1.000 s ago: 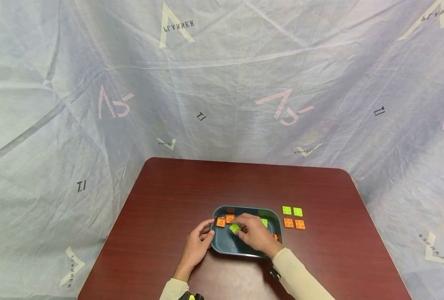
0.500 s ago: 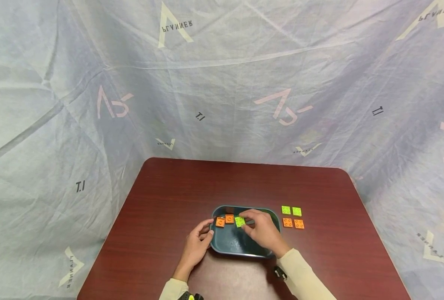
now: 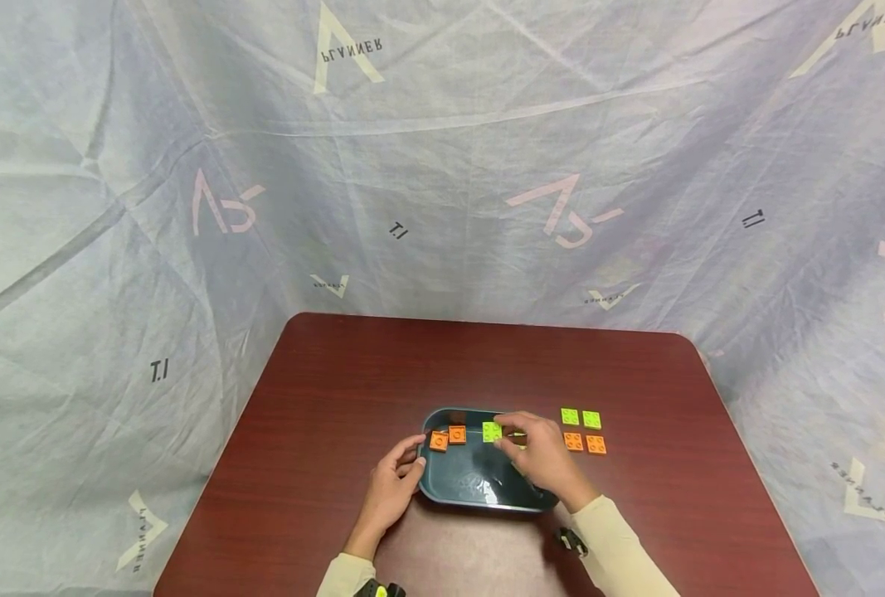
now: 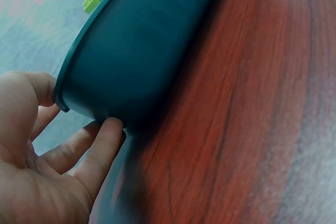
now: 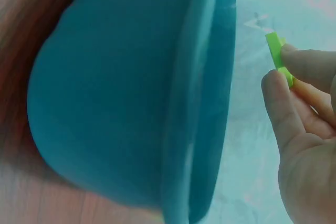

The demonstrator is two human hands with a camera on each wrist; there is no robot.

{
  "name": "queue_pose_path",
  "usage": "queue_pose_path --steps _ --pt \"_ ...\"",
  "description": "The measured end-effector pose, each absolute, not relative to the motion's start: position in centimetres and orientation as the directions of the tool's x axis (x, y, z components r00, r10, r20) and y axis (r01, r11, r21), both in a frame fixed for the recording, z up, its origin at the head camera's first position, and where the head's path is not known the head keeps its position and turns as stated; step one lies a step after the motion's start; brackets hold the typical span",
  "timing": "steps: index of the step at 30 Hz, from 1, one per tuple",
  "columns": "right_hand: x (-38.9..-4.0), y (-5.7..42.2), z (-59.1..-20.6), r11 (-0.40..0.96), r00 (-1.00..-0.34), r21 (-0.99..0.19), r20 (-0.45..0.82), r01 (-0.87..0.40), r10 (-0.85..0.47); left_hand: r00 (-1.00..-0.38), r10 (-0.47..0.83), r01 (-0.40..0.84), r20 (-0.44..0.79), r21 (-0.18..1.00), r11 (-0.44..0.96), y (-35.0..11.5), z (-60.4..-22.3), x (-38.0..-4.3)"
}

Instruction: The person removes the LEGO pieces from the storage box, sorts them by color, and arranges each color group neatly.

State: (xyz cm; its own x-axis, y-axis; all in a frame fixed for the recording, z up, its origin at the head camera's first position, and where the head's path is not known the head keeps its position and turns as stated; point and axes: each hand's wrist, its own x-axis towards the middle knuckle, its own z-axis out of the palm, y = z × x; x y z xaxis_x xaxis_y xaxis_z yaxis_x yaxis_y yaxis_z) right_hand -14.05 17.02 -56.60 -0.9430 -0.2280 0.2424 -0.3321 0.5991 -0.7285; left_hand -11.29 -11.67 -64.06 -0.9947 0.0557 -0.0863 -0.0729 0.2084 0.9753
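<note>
My right hand (image 3: 547,456) pinches a lime green toy building brick (image 3: 491,432) between thumb and fingers, over the far part of a dark teal tray (image 3: 479,507). The right wrist view has this brick (image 5: 277,56) edge-on, raised beyond the tray rim. My left hand (image 3: 393,489) holds the tray's left end; in the left wrist view, one finger bends at the rim and another digit presses the outer wall (image 4: 126,66). Two orange bricks (image 3: 439,441) lie inside the tray at the left, hollow side up. More lime green shows partly hidden behind my right hand.
Right of the tray, two lime green bricks (image 3: 591,419) lie on the red-brown table (image 3: 382,365), with two orange bricks (image 3: 596,445) in front of them. Grey-white fabric sheeting (image 3: 442,207) hangs behind and beside the table.
My right hand has moved right and slightly away from me with the lime green brick, which has turned square to the tray. My left hand has stayed at the tray's left end.
</note>
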Motion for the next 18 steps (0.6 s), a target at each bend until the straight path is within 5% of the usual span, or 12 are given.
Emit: queue_pose_path --steps 18 --pt "-15.1 21.6 -56.2 0.631 -0.936 -0.696 0.31 -0.344 -0.168 -0.995 0.067 -0.057 -0.073 0.975 0.217 -11.8 -64.0 -11.3"
